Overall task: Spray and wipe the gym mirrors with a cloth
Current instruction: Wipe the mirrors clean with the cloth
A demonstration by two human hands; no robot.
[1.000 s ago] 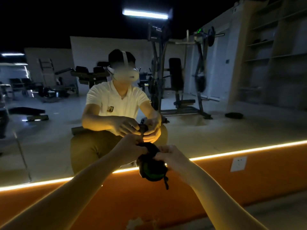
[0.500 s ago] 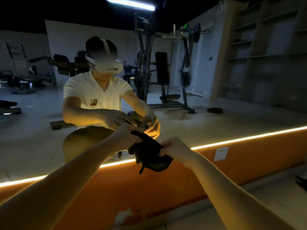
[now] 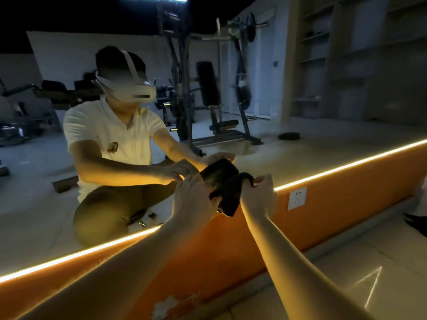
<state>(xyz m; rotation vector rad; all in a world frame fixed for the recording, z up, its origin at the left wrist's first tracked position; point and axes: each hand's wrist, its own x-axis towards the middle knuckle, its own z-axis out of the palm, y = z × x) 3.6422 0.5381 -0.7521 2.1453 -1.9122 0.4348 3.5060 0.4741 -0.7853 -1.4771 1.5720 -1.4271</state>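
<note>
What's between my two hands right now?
Only the dark cloth, gripped by the left hand and the right hand, seen in the head view.

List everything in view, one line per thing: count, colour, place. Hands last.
mirror: one, fills the wall ahead
light strip: one, warm yellow, along the mirror's lower edge
wall panel: one, orange, below the strip
socket: one, white, on the panel, right of the hands
floor: pale tiles, lower right
weight machine: one, dark, reflected, behind the person's reflection
shelves: one unit, pale, reflected, upper right
cloth: one, dark, bunched, between both hands in front of the mirror
left hand: grips the cloth's left side
right hand: grips the cloth's right end
</note>
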